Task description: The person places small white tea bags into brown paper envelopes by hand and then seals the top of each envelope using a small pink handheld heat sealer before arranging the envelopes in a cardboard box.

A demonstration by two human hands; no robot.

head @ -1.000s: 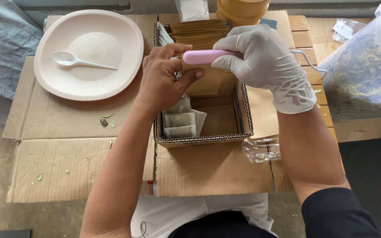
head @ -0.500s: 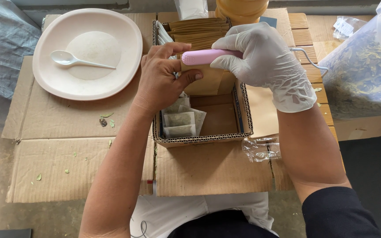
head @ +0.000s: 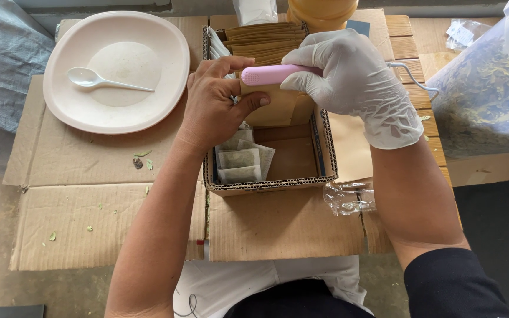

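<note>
My bare left hand (head: 216, 106) pinches the left edge of a brown paper sachet (head: 278, 107) held upright over a small cardboard box (head: 269, 185). My right hand (head: 354, 82), in a white glove, grips a pink handheld sealer (head: 269, 75) clamped across the sachet's top edge; a white cord (head: 410, 79) trails from it to the right. Inside the box lie several filled white tea bags (head: 240, 165). A row of brown sachets (head: 263, 38) stands at the back of the box.
A large cream plate (head: 119, 70) with a white plastic spoon (head: 98, 79) sits at the left on flattened cardboard. A clear tub of dried leaves (head: 487, 94) stands at the right. Crumpled clear plastic (head: 349, 197) lies by the box. A tan jar (head: 322, 10) stands behind.
</note>
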